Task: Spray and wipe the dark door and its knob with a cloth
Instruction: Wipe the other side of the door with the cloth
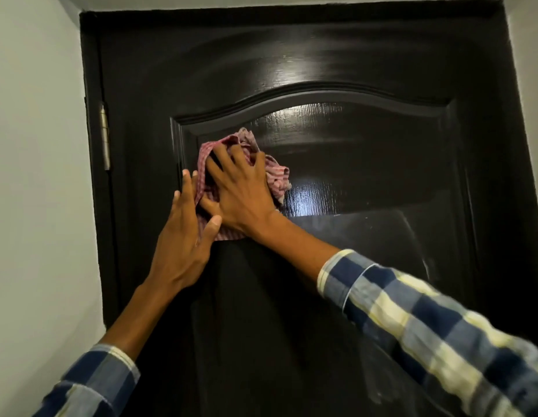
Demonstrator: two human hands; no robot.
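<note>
A tall, glossy dark door (367,182) fills nearly the whole view, seen from close and slightly below. It carries a raised panel with an arched top edge, and light glints off its upper half. Pale wall (30,176) borders the door on both sides, and a metal hinge (104,136) sits on the door's left edge.

Two arms in a blue, white and yellow checked shirt (427,326) reach up to the door from below. A crumpled red-and-white checked cloth (276,176) is pressed against the door at the upper left corner of the raised panel.

The right hand (240,194) lies on top of the cloth, fingers spread and bent, pushing the bunched fabric against the door. The left hand (183,236) rests just left of it, fingers fairly straight and apart, its thumb touching the cloth's lower edge.

The door to the right of the cloth shines as if wet, so spraying seems to have happened and wiping looks under way on the upper panel. Pale smears show on the door's lower right, which likely needs wiping yet. Neither the knob nor any spray bottle is in view, so the knob's state cannot be told.
</note>
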